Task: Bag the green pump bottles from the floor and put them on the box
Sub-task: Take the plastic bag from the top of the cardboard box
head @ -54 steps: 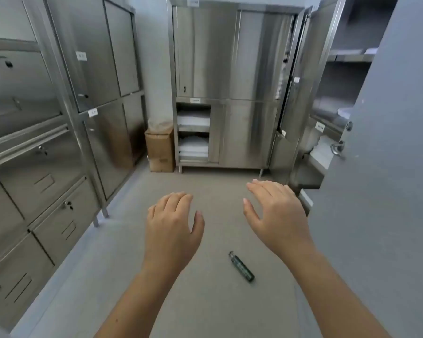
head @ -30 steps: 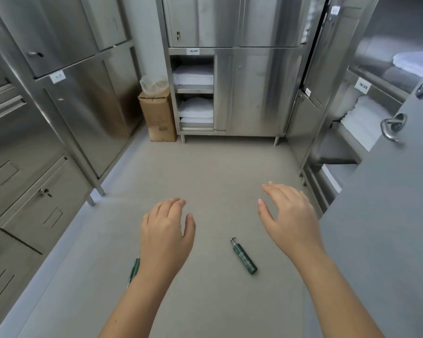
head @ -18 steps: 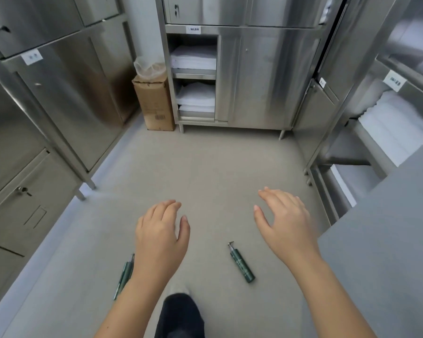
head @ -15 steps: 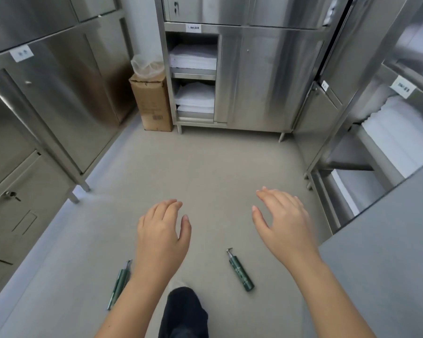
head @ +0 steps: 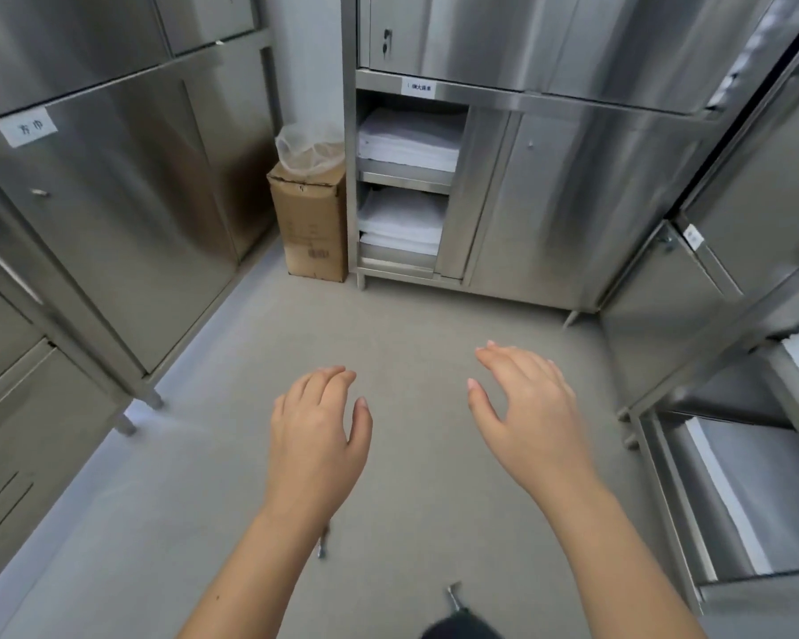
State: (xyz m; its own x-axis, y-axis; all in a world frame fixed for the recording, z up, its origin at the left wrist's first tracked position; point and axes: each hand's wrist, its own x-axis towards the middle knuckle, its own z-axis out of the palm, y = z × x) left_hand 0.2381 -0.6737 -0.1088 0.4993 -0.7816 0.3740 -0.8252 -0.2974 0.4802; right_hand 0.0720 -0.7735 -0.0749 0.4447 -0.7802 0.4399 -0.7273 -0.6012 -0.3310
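Over floor [head: 411,315] — L hand [head: 317,438] / R hand [head: 529,424] spread | box [head: 312,223] far corner

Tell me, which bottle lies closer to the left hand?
The bottle peeking out just beside the wrist of the left hand; the other bottle shows only its pump at the bottom edge, between the arms.

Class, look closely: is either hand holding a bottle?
No, the left hand and right hand both hang open above the floor, holding nothing.
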